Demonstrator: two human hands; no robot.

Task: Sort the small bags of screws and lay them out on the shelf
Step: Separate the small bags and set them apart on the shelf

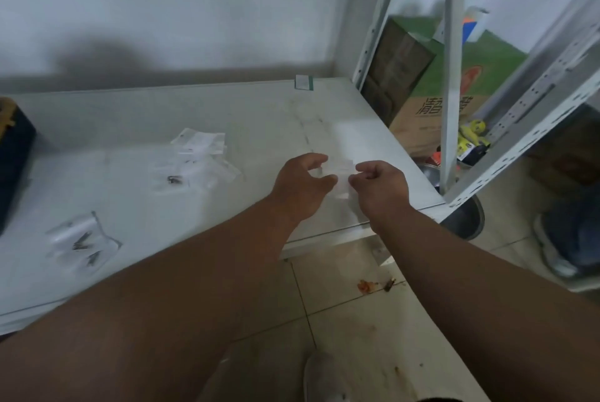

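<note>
Both hands meet over the right end of the white shelf board (201, 109), the left hand (300, 185) and the right hand (380, 189) each pinching an edge of one small clear plastic bag (341, 174), too blurred to show its contents. Left of that bag on the board lies a loose pile of clear bags (198, 158) with a dark screw showing, and farther left, nearer the front edge, another clear bag of dark pointed screws (82, 239). Right of the board, beyond grey perforated metal uprights (453, 76), stands a green-and-brown cardboard box (435, 109) above a pale tiled floor (373, 320).
</note>
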